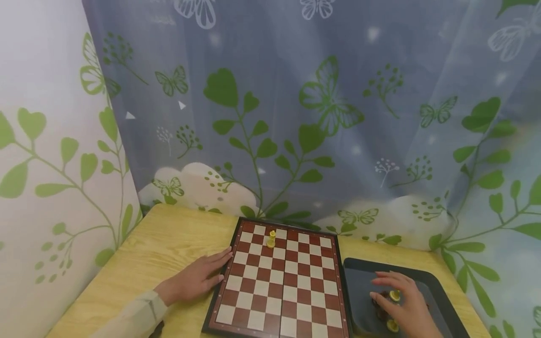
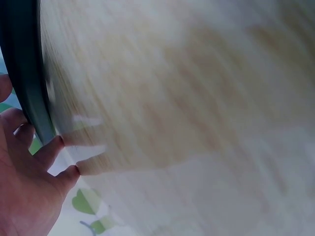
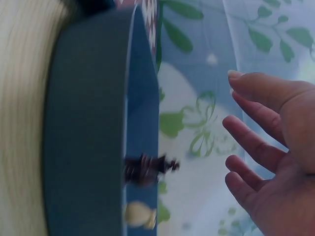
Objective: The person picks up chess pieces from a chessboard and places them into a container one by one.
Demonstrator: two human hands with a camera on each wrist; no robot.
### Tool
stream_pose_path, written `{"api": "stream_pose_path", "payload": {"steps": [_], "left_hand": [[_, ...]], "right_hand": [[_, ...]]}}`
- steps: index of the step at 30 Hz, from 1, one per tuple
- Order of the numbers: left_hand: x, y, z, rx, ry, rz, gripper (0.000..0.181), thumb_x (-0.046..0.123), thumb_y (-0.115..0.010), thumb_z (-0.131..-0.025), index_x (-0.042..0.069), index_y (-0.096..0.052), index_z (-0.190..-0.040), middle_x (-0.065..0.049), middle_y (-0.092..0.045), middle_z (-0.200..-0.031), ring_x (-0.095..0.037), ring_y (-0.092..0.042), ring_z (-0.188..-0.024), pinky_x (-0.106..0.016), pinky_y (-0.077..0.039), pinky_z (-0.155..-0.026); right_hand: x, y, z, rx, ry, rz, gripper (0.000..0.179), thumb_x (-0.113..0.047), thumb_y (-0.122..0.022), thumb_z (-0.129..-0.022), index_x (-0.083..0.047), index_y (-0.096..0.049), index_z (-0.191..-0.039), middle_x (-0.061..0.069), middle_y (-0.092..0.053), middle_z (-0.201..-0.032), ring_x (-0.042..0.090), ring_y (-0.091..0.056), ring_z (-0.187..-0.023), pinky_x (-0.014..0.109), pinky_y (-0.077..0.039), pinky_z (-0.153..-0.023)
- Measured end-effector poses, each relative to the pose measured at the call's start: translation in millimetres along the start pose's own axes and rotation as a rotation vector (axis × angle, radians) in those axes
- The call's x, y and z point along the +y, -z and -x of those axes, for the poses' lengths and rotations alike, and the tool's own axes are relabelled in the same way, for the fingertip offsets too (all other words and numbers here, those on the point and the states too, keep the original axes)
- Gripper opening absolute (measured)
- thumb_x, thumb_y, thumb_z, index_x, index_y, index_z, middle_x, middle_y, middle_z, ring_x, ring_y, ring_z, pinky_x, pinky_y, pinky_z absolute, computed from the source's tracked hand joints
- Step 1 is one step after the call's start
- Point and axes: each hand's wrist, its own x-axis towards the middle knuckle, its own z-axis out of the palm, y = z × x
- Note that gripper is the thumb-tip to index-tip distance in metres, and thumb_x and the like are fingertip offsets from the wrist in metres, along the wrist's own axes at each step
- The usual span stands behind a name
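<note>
A brown-and-white chessboard (image 1: 276, 277) lies on the table, with one pale yellow chess piece (image 1: 271, 241) on a square near its far edge. My left hand (image 1: 196, 277) is at the board's left edge, fingers extended; in the left wrist view its fingertips are by the dark board rim (image 2: 30, 73). Over the dark tray (image 1: 359, 277) hovers my right hand (image 1: 401, 300), thumb and fingers apart with nothing between them. Inside the tray are a dark chess piece (image 3: 147, 166) and a pale yellow one (image 3: 139, 215); my right hand partly hides the pieces in the head view.
The wooden table (image 1: 181, 230) carries the board, with the tray close against its right side. A blue curtain (image 1: 274, 117) printed with leaves and butterflies hangs just behind the table. A white patterned sheet (image 1: 55, 164) stands along the left.
</note>
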Motion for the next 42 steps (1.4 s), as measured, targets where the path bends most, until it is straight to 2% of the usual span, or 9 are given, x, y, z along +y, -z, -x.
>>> {"api": "stream_pose_path", "payload": {"steps": [10,13,17,21,25,29,33,39,42], "left_hand": [[-2.2,5.9,1.4,0.012,0.004,-0.01,0.059,0.031,-0.046,-0.109,-0.001,-0.034,-0.157,-0.019,-0.029,-0.165,-0.046,-0.039,-0.144,-0.072,-0.031,-0.111],[-1.3,5.5,-0.5,0.005,-0.002,0.004,0.059,0.033,-0.045,-0.109,-0.001,-0.033,-0.157,-0.018,-0.028,-0.165,-0.046,-0.038,-0.144,-0.072,-0.03,-0.111],[-0.2,3.6,-2.6,-0.005,-0.004,0.01,0.06,0.033,-0.045,-0.109,0.0,-0.032,-0.158,-0.018,-0.028,-0.165,-0.045,-0.038,-0.145,-0.072,-0.03,-0.112],[0.8,2.3,-1.8,-0.009,-0.003,0.01,0.059,0.031,-0.046,-0.109,-0.002,-0.033,-0.157,-0.019,-0.029,-0.165,-0.045,-0.038,-0.145,-0.071,-0.031,-0.112],[1.9,1.6,-0.3,-0.012,-0.006,0.015,0.059,0.031,-0.046,-0.109,-0.002,-0.033,-0.157,-0.019,-0.029,-0.165,-0.044,-0.037,-0.146,-0.071,-0.031,-0.112],[2.7,2.8,-1.8,-0.008,-0.01,0.0,0.059,0.031,-0.045,-0.11,-0.002,-0.033,-0.157,-0.019,-0.028,-0.165,-0.044,-0.037,-0.145,-0.071,-0.031,-0.112],[1.6,3.5,-2.6,0.0,-0.016,-0.013,0.058,0.03,-0.045,-0.109,-0.003,-0.034,-0.156,-0.02,-0.029,-0.165,-0.046,-0.038,-0.144,-0.071,-0.031,-0.112],[0.8,0.5,-0.4,0.012,-0.025,-0.008,0.058,0.03,-0.045,-0.109,-0.003,-0.035,-0.156,-0.021,-0.03,-0.164,-0.046,-0.038,-0.144,-0.073,-0.032,-0.11],[2.4,1.0,-1.0,0.02,-0.018,-0.002,0.059,0.031,-0.045,-0.109,-0.003,-0.034,-0.156,-0.02,-0.031,-0.164,-0.046,-0.038,-0.144,-0.073,-0.031,-0.11]], "right_hand": [[-52,-27,-29.1,-0.119,0.066,-0.076,0.023,-0.014,-0.081,-0.086,-0.023,-0.076,-0.107,0.005,-0.068,-0.126,0.038,-0.055,-0.123,0.066,-0.046,-0.096],[-61,-36,-36.2,-0.151,0.06,-0.096,0.023,-0.015,-0.08,-0.088,-0.024,-0.075,-0.109,0.002,-0.068,-0.126,0.036,-0.056,-0.123,0.063,-0.048,-0.098],[-70,-46,-44.6,-0.219,0.022,-0.159,0.031,-0.019,-0.077,-0.092,-0.022,-0.071,-0.122,0.003,-0.065,-0.131,0.034,-0.057,-0.126,0.06,-0.048,-0.101],[-76,-56,-51.8,-0.288,-0.012,-0.213,0.038,-0.023,-0.073,-0.096,-0.02,-0.066,-0.133,0.004,-0.063,-0.135,0.034,-0.057,-0.127,0.06,-0.047,-0.101],[-76,-66,-58.3,-0.334,-0.022,-0.253,0.037,-0.024,-0.069,-0.098,-0.016,-0.065,-0.134,0.005,-0.064,-0.135,0.036,-0.056,-0.13,0.06,-0.046,-0.104],[-75,-75,-69.8,-0.356,0.02,-0.278,0.038,-0.031,-0.068,-0.099,-0.014,-0.065,-0.133,0.008,-0.064,-0.136,0.038,-0.054,-0.132,0.061,-0.048,-0.102],[-76,-84,-83.3,-0.381,0.076,-0.294,0.038,-0.03,-0.066,-0.1,-0.012,-0.065,-0.133,0.009,-0.065,-0.135,0.037,-0.056,-0.13,0.062,-0.048,-0.102],[-81,-103,-102.6,-0.395,0.098,-0.313,0.036,-0.027,-0.066,-0.101,-0.011,-0.064,-0.133,0.013,-0.064,-0.135,0.04,-0.056,-0.129,0.061,-0.049,-0.102],[-86,-112,-114.3,-0.399,0.081,-0.312,0.038,-0.027,-0.066,-0.101,-0.009,-0.064,-0.135,0.011,-0.063,-0.137,0.038,-0.055,-0.13,0.06,-0.048,-0.103]]}}
